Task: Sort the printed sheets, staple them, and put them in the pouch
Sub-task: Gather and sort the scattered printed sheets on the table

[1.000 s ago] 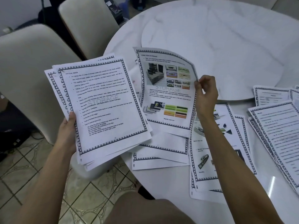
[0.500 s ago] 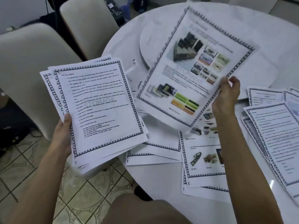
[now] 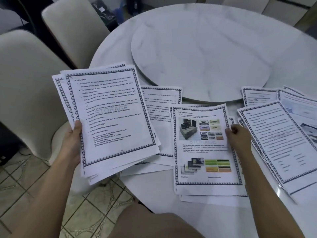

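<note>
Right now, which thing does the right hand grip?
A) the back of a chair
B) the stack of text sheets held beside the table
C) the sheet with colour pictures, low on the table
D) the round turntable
C: the right hand pinches the right edge of the sheet with colour pictures, which lies on a pile on the table; the left hand holds the stack of text sheets.

The round marble turntable [image 3: 205,54] sits mid-table. Off its near-left edge, the left hand [image 3: 73,141] grips a fanned stack of text sheets [image 3: 109,115], thumb on top. In front of the turntable, the right hand [image 3: 238,136] pinches the right edge of a colour-printed sheet [image 3: 202,146] lying on a pile. At the turntable's near right, more bordered pages [image 3: 277,143] lie spread.
</note>
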### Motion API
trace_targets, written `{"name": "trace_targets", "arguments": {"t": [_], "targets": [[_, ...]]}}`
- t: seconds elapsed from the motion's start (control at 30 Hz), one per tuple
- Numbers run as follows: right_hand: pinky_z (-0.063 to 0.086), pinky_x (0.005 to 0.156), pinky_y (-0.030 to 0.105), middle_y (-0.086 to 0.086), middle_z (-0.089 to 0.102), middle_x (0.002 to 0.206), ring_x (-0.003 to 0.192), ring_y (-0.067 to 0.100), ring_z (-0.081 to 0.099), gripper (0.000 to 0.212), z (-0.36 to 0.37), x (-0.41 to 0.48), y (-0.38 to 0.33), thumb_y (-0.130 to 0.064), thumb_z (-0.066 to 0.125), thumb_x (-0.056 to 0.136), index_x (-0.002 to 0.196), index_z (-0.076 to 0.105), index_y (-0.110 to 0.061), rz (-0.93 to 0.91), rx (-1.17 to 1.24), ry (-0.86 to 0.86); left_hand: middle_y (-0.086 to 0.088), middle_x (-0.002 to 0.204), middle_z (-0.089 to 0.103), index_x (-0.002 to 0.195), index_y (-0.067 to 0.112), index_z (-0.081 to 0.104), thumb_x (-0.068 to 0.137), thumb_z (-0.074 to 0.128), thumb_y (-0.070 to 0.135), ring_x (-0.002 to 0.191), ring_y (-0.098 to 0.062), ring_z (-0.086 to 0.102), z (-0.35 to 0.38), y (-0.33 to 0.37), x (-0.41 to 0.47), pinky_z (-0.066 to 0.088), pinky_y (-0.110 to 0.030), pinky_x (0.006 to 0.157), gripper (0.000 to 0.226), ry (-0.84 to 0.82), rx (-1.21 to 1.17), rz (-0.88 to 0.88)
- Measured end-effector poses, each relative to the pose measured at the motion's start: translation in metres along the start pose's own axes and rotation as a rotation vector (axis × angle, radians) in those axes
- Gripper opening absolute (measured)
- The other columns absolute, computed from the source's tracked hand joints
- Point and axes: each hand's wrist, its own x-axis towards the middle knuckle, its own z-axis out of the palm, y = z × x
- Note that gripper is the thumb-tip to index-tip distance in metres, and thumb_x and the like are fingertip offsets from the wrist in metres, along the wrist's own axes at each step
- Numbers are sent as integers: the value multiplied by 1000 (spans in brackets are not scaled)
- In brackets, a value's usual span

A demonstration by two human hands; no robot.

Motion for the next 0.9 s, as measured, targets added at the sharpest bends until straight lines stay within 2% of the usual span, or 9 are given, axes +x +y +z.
{"name": "trace_targets", "arguments": {"t": [0.1,0.17,0.27,0.33,0.4,0.5,0.7,0.8,0.9], "targets": [[30,92,33,28,54,114,111,41,47,29,7,-7,5,-8,63,83,110,59,4,-90,-110,152,12,71,73,96,23,59,98,37,33,70,-8,68,8,-7,-4,55,-21,50,25,-25,25,13],[30,90,31,27,51,117,112,37,44,29,12,-18,-8,-11,62,85,111,60,1,-179,-46,165,8,79,73,108,17,58,97,38,35,66,-7,70,16,-11,-8,55,-22,49,29,-58,23,-20],[38,78,12,10,57,113,98,17,52,29,21,-44,-46,-24,54,92,114,59,-6,-188,215,-173,0,97,70,112,17,57,96,38,38,74,-11,71,28,-16,-11,57,-26,54,32,-137,3,-49],[42,78,15,1,58,109,95,13,53,34,30,-60,-68,-32,49,93,119,56,-12,-157,293,-418,4,86,74,104,19,59,97,37,35,73,-11,71,37,-18,-14,57,-25,54,28,-179,4,-29],[44,66,10,0,60,101,83,10,55,27,40,-70,-84,-31,53,92,114,57,-16,-172,395,-504,7,82,75,102,21,59,98,35,32,74,-11,71,46,-21,-17,57,-26,56,26,-229,8,-9],[43,55,7,-5,61,89,73,4,54,18,50,-75,-97,-27,62,87,103,59,-19,-162,516,-480,7,84,75,104,22,59,98,36,31,77,-11,71,53,-23,-21,58,-27,59,26,-265,-1,-6],[40,52,6,-6,57,75,65,4,52,13,62,-76,-106,-20,69,81,90,61,-13,-109,485,-352,4,87,75,114,17,56,98,37,31,80,-15,71,53,-24,-17,60,-32,65,28,-272,-8,-28],[41,55,12,-8,55,67,59,4,49,14,65,-78,-110,-16,69,81,73,59,-21,-95,495,-323,4,84,75,109,18,58,98,37,31,77,-14,72,52,-24,-12,59,-31,63,27,-274,-17,-46],[44,62,22,-6,58,68,61,7,51,13,68,-77,-112,-17,69,81,72,61,-21,-81,503,-289,5,81,75,104,21,59,98,36,33,74,-13,72,49,-23,-7,59,-28,60,26,-271,-18,-59]]}}
